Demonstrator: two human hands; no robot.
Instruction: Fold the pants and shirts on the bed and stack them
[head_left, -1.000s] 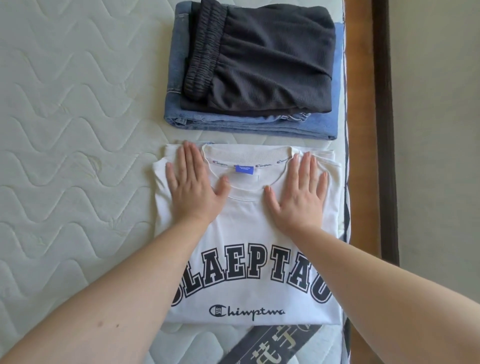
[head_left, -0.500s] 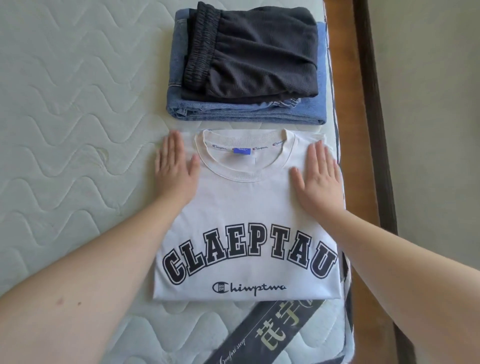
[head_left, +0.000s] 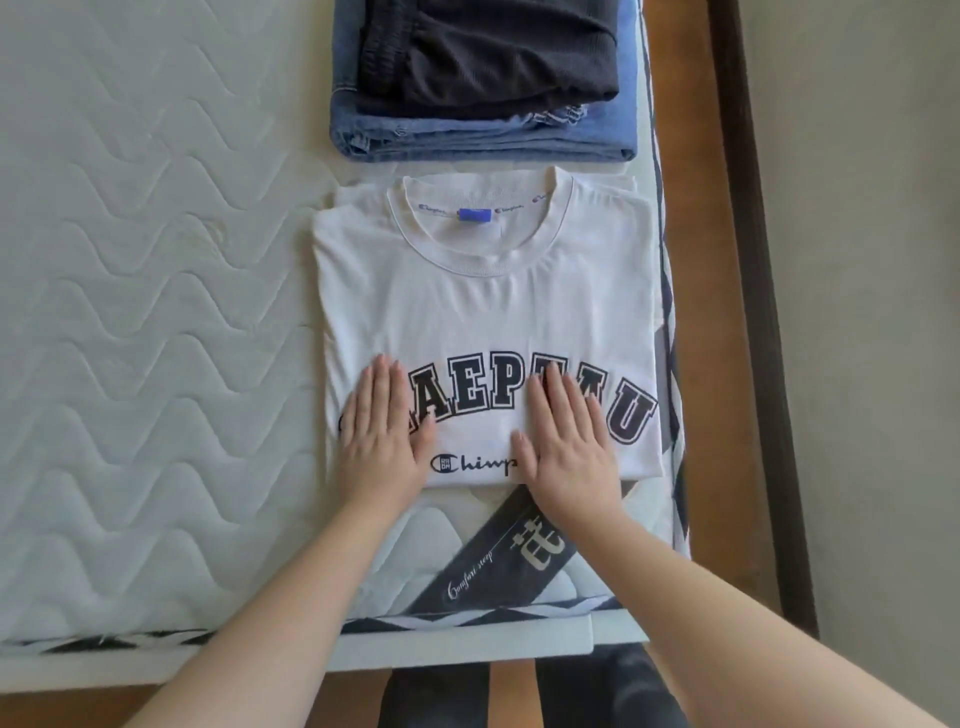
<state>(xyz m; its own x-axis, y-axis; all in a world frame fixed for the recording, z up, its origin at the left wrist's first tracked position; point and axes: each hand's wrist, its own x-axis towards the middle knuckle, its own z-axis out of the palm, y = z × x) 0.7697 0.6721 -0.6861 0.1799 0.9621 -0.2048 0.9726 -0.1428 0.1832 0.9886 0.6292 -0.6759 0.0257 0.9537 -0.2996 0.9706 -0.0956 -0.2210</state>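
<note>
Folded white shirt (head_left: 483, 312) lies flat on the bed (head_left: 156, 312), print side up, collar at the far end. I log both hands on its near half, over the lettering. Left hand (head_left: 384, 436) lies flat, fingers straight and together, palm pressing the shirt's near-left corner; its heel sits at the shirt's near edge. Right hand (head_left: 569, 447) is likewise flat and released, fingers straight, covering part of the print; its heel overhangs the near edge onto the mattress label (head_left: 498, 561). Neither hand grasps anything.

Change from half a second ago: both hands were then up beside the collar, out at the shirt's side edges; they have since slid toward me and closer to each other. The shirt itself has kept its fold and its place.

Beyond the fingertips, past the collar, the blue jeans (head_left: 483, 135) lie folded, just apart from the shirt, with the black pants (head_left: 493, 52) stacked on them. To the right of the right hand runs the wooden bed frame (head_left: 696, 364).
</note>
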